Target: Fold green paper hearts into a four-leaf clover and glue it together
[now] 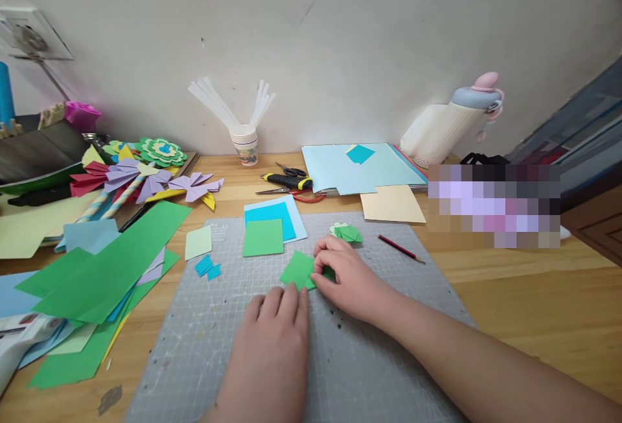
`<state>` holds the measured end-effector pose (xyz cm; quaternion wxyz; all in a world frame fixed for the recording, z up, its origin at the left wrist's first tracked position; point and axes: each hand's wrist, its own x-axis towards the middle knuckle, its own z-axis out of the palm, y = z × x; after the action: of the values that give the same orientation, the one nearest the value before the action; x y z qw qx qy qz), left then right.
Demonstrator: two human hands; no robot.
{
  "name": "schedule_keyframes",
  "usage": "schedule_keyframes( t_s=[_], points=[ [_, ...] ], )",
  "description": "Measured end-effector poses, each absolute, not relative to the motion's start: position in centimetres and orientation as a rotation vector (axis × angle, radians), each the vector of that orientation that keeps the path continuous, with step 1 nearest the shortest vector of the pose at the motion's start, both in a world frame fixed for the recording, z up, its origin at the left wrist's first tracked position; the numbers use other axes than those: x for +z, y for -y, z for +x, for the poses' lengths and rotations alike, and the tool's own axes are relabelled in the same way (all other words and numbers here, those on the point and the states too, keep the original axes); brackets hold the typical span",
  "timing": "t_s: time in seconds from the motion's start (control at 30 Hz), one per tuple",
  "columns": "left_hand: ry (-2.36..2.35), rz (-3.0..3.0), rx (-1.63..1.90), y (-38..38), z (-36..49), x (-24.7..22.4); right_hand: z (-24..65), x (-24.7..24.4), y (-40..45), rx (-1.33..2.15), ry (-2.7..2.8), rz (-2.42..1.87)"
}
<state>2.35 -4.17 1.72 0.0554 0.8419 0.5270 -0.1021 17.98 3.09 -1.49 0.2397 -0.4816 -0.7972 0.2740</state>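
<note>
A small green sheet of paper [295, 269] lies at a slant on the grey cutting mat [194, 345]. My right hand [347, 274] is closed at its right side, thumb and index finger pinching the edge; part of the sheet is hidden behind these fingers. Outstretched over the mat, my left hand [272, 345] rests its fingertips at the sheet's lower edge. Just behind, a green square [263, 238] overlaps a blue square [286, 216] and a pale blue sheet. Beyond my right hand sits a folded green paper piece [348, 233].
Loose green strips [116, 267] and a white tool [24, 339] lie left, before paper flowers [160, 151]. Scissors [291, 170], a yellow-black cutter [286, 181] and a paper cup [244, 144] stand behind. A pencil [401, 249] and bottle [451, 125] are right.
</note>
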Motion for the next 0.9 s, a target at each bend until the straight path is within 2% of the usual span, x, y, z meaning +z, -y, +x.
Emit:
schedule_keyframes(
  t_s=[0.9],
  points=[
    [-1.565, 2.59, -0.278, 4.16, 1.95, 1.59, 17.85, -1.67, -3.35, 0.773, 2.153, -1.316]
  ],
)
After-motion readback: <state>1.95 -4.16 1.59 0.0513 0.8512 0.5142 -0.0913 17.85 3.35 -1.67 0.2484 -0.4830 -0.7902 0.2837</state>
